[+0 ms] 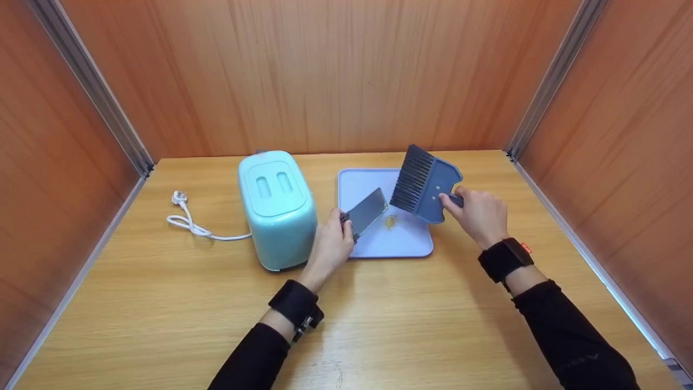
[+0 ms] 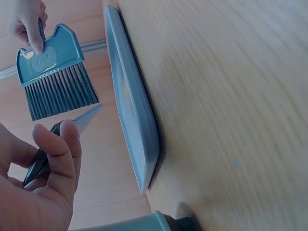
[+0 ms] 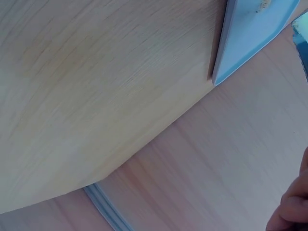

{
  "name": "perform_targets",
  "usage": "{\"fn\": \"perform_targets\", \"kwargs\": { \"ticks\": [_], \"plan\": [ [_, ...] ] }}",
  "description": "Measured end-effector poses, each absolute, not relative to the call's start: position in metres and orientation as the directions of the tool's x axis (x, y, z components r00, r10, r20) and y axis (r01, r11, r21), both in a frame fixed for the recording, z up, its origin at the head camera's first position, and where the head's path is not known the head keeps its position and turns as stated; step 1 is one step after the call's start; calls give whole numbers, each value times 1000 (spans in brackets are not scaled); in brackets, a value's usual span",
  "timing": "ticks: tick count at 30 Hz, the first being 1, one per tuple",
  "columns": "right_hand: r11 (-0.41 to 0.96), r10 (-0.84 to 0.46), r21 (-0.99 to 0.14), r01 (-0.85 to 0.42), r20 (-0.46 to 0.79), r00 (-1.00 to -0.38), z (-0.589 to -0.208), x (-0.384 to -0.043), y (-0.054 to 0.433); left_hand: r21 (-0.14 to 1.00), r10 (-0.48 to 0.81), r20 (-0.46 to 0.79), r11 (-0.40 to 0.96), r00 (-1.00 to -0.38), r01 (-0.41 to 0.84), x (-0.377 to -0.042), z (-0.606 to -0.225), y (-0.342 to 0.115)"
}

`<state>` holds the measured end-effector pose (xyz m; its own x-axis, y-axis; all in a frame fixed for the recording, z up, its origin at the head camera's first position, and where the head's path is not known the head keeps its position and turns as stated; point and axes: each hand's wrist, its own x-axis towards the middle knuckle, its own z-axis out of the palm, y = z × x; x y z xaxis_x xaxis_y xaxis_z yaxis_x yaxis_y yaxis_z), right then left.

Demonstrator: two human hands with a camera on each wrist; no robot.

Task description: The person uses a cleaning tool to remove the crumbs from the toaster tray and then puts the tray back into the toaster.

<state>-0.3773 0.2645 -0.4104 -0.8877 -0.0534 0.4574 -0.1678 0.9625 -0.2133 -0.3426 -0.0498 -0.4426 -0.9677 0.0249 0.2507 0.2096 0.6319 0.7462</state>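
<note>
Head view shows a wooden worktop (image 1: 406, 325) running beneath and around both hands. Largest on it is a mint-green toaster (image 1: 279, 211), upright and just beside the left hand (image 1: 331, 238), on its outer side; whether the two touch I cannot tell. Next comes a lavender tray (image 1: 390, 247), lying flat ahead of the left hand and reaching across toward the right hand (image 1: 481, 214). That right hand is closed around the handle of a blue brush (image 1: 425, 189), its dark bristles tilted toward the left hand, above the tray. Smaller is a thin grey panel (image 1: 367, 211), gripped by its dark edge in the left hand and slanting up over the tray; its far corner is close to the bristles, contact unclear. A white cord (image 1: 197, 230) with a plug (image 1: 179, 198) lies well left of the left hand, beyond the toaster. Smallest are yellowish crumbs (image 1: 390, 221) on the tray, between the hands.
</note>
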Motion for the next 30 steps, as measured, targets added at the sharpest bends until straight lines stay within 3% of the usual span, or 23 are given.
{"fn": "perform_targets", "kwargs": {
  "ticks": [11,22,30],
  "plan": [
    [938,-42,-279,-206,499,-865,-407,-378,254,745,41,233,635,-972,205,-343,-442,-48],
    [944,-89,-232,-236,509,-856,-415,-379,250,736,51,296,624,-954,262,-342,-443,-49],
    [955,-97,-200,-217,483,-870,-417,-376,253,779,47,229,590,-972,212,-343,-441,-49]
  ]
}}
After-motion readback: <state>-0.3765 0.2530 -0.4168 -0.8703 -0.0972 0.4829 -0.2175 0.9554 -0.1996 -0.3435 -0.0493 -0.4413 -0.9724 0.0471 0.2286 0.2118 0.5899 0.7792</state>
